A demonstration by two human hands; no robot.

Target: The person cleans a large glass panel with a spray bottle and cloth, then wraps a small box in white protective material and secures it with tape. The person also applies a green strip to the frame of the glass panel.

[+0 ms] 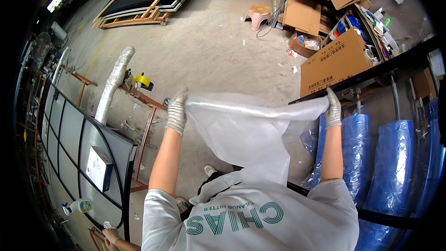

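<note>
My left hand (176,111) and my right hand (332,109), both in grey knit gloves, each grip a top corner of a clear plastic sheet (246,130). The top edge is pulled taut between them at chest height. The rest of the sheet hangs down in loose folds against my white T-shirt (251,214). My right hand is close to a black metal bar (371,72) that runs diagonally on the right. My shoes (210,169) show on the concrete floor under the sheet.
A dark framed glass panel (69,135) lies on orange trestles at the left, with a white box (98,168) and a spray bottle (79,206) on it. Another person's gloved hand (111,234) is at the bottom left. Blue-wrapped rolls (395,167) stand on the right, cardboard boxes (334,62) and a pink stool (258,15) beyond.
</note>
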